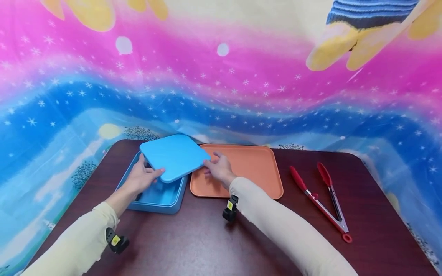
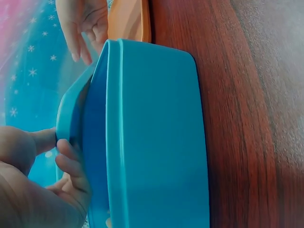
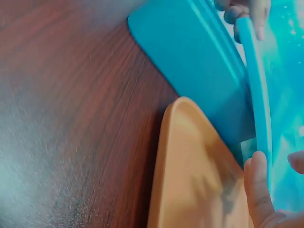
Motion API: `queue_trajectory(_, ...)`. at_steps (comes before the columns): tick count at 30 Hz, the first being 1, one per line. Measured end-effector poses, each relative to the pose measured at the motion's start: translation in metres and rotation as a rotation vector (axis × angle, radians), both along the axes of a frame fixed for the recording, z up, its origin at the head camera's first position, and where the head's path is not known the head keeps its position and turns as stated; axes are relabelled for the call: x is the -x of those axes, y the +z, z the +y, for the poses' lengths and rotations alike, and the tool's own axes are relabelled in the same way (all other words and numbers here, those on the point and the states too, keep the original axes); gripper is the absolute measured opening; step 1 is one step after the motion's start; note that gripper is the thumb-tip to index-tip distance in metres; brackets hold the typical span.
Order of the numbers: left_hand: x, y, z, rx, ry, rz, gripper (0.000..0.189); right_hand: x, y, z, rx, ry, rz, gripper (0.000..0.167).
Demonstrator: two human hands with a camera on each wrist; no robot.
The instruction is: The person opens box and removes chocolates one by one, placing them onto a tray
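A light blue lid (image 1: 176, 157) is held tilted above a blue rectangular box (image 1: 157, 207), covering part of its mouth. My left hand (image 1: 141, 177) grips the lid's near left side, thumb on top and fingers beneath. At the lid's right corner, my right hand (image 1: 220, 168) pinches the edge. From the left wrist, the lid's rim (image 2: 71, 111) stands up off the box wall (image 2: 156, 133), leaving a gap. In the right wrist view, a finger (image 3: 259, 183) of the right hand lies along the lid's edge. Most of the box's inside is hidden.
An orange tray (image 1: 255, 172) lies right of the box, partly under my right hand. Farther right, red-tipped tongs (image 1: 326, 209) rest spread apart on the dark wooden table (image 1: 221, 241). A patterned cloth (image 1: 221, 84) hangs behind the table.
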State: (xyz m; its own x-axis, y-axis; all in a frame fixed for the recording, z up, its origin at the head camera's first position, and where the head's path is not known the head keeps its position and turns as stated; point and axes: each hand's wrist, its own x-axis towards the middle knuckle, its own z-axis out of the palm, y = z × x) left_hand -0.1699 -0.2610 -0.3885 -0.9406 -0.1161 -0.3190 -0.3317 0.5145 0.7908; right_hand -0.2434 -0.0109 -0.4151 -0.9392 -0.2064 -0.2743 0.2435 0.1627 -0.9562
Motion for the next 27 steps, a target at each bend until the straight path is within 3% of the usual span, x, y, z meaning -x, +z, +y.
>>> queue_trajectory(7, -0.009, 0.002, -0.011, -0.03, -0.04, 0.088, 0.107, -0.006, 0.01, 0.01, 0.115, 0.029, -0.068, 0.065)
queue_trajectory(17, -0.025, 0.015, -0.029, -0.111, -0.219, 0.208, 0.102, -0.027, 0.016, 0.036, 0.089, 0.142, -0.037, 0.029)
queue_trajectory(22, -0.031, 0.019, -0.04, -0.119, -0.328, 0.239, 0.096, -0.043, 0.018, 0.044, 0.072, 0.225, 0.037, 0.026)
queue_trajectory(27, -0.037, 0.02, -0.047, -0.078, -0.39, 0.247, 0.091, -0.062, 0.016, 0.046, 0.079, 0.312, 0.102, 0.019)
